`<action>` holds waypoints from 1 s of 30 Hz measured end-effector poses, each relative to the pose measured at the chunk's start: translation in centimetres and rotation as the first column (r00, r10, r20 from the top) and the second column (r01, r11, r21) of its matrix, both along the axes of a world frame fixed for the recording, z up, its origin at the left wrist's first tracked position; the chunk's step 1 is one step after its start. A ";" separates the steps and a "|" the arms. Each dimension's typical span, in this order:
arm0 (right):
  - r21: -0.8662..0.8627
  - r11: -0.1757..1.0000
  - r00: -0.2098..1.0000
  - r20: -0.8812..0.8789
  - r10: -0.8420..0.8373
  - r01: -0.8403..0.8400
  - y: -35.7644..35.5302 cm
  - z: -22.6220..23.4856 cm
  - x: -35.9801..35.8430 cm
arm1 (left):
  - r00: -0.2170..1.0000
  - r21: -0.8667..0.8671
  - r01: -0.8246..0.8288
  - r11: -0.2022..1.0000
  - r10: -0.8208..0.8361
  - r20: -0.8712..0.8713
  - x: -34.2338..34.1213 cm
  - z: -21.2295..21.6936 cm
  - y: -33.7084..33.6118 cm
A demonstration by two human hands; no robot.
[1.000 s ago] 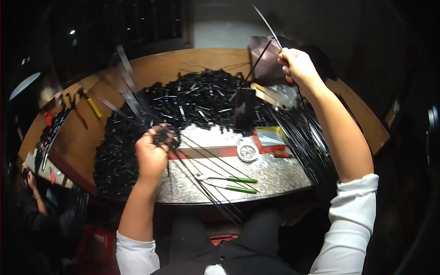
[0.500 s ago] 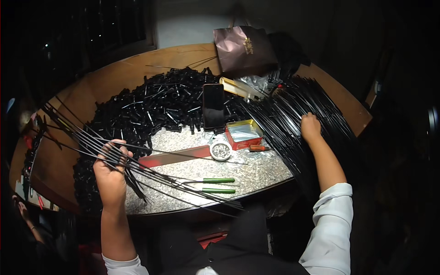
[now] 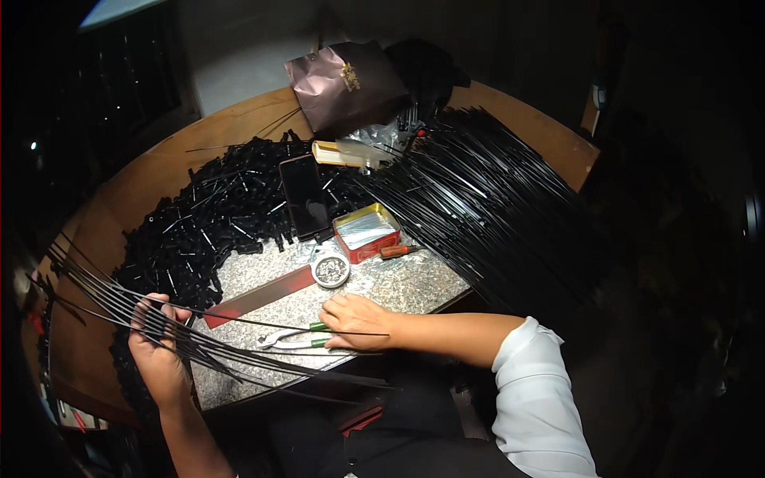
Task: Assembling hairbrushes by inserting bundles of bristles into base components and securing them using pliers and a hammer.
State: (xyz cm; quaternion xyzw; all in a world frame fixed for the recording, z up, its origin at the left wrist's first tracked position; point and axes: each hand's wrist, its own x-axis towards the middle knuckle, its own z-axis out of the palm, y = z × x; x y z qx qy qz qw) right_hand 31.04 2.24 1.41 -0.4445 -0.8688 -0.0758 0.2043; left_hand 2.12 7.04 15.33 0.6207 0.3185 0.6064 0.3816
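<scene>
My left hand [image 3: 162, 350] is closed around a loose bunch of thin black rods [image 3: 199, 341], which stick out past it on both sides and fan out over the table's front edge. My right hand [image 3: 360, 323] is closed over the green handles of a pair of pliers [image 3: 296, 345] on the speckled work surface [image 3: 239, 275]. The pliers' jaws point left, toward the bunch, and some rods cross close to them. Fingers hide most of the handles.
Behind lie a heap of black tubular parts [image 3: 215, 211] and, to the right, a wide pile of black rods [image 3: 494, 199]. Between them are a phone [image 3: 303, 195], a red tin of thin rods [image 3: 355, 245], a round dish [image 3: 331, 271], a reddish bar [image 3: 259, 301], a screwdriver [image 3: 396, 251] and a paper bag [image 3: 347, 88].
My right hand has left the rod pile at the right and come down to grasp the pliers. My left hand still holds its bunch. The view has swung to the right.
</scene>
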 end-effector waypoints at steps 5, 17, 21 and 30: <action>-0.067 0.998 1.000 -0.023 0.007 -0.008 0.1 -0.8 1.4 | 1.000 0.000 0.005 1.000 -0.005 0.016 -1.0 -0.2 0.4; -0.513 0.853 0.897 -0.417 -0.147 -0.098 0.4 9.5 3.4 | 0.990 -0.078 0.133 0.988 -0.128 0.060 0.1 -0.7 2.0; -0.419 0.809 0.747 -0.664 0.037 -0.413 0.8 9.6 -2.2 | 0.972 -0.093 0.223 0.970 -0.229 -0.057 4.1 0.0 3.3; -0.590 0.370 0.445 -0.797 -0.408 -0.718 -3.6 12.6 -4.6 | 0.919 -0.120 0.213 0.970 -0.241 -0.313 4.3 2.6 4.7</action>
